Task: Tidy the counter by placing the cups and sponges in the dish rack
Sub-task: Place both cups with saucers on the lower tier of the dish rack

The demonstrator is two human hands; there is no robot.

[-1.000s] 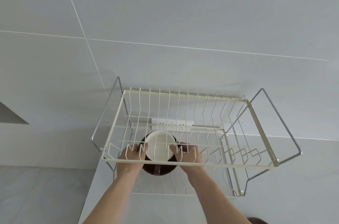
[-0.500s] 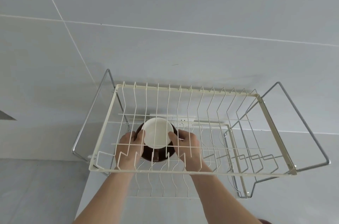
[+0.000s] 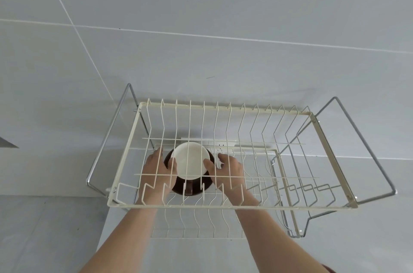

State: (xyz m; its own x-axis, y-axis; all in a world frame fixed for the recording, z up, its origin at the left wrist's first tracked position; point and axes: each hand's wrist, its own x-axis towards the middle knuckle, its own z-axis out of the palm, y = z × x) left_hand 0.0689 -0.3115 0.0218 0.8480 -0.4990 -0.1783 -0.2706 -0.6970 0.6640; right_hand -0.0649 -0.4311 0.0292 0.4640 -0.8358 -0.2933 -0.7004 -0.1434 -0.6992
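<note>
Thumbs of left hand and right hand touch white cup atop dark cup, each grip half spread.

Inside the dish rack, left of centre: a cup. Flanked by left hand and right hand, both touching it.

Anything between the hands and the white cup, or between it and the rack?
Nothing visible. The left hand and right hand each touch the white cup, which is stacked on a dark cup under the rack's top wires.
</note>
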